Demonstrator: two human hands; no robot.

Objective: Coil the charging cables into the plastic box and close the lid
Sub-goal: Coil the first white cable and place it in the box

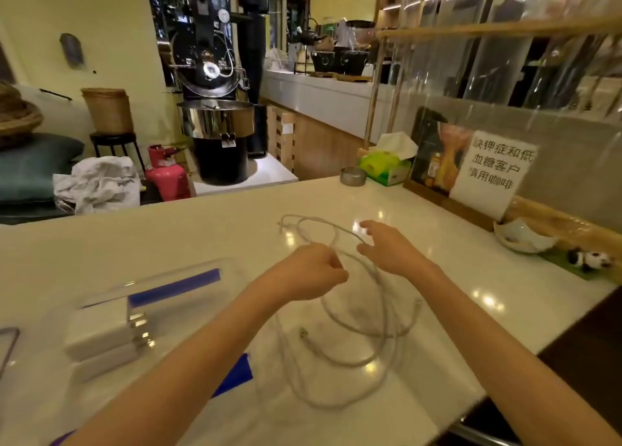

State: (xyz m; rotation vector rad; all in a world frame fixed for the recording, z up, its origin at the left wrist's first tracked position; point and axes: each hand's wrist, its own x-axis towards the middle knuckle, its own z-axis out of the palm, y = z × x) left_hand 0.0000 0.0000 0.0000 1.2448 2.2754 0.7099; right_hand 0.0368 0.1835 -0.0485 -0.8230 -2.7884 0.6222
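Note:
White charging cables [353,331] lie in loose loops on the pale counter [202,236], with a plug end near the middle. My left hand [311,272] is closed on a strand of cable above the loops. To its right, my right hand [387,247] hovers with fingers spread, touching or just over the far loop. The clear plastic box [161,304] with blue strips stands at the left, holding white charger blocks [101,331]. Its lid cannot be made out separately.
A metal ashtray [352,176], a green tissue box [387,167] and a framed sign [471,169] stand at the counter's far right. A white dish [521,238] and a small panda figure [589,260] sit along the right edge. A coffee roaster [218,115] stands beyond the counter.

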